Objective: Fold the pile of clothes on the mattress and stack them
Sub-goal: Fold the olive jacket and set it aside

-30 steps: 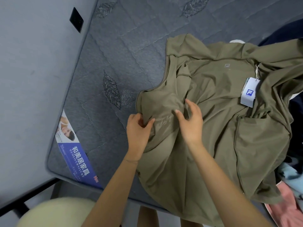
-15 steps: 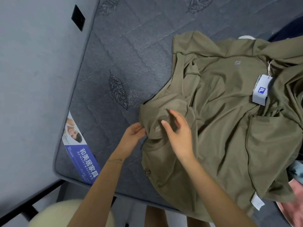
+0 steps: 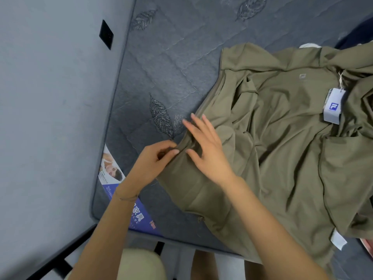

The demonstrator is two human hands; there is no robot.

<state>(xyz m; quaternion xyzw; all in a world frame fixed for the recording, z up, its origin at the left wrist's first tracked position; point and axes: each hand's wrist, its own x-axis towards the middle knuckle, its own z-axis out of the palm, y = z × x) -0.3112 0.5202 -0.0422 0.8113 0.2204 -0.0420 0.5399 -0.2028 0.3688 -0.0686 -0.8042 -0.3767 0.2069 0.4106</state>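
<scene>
Head view: my left hand (image 3: 155, 160) fingers pinch the shirt (image 3: 282, 158) edge, right hand (image 3: 210, 148) fingers lie apart on it; I fear uneven pulling wrinkles it.

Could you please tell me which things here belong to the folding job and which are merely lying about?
Part of the job: olive garment, pinched by the left hand, pressed by the right hand; mattress.
Just there: black wall plate; blue mattress label.
</scene>
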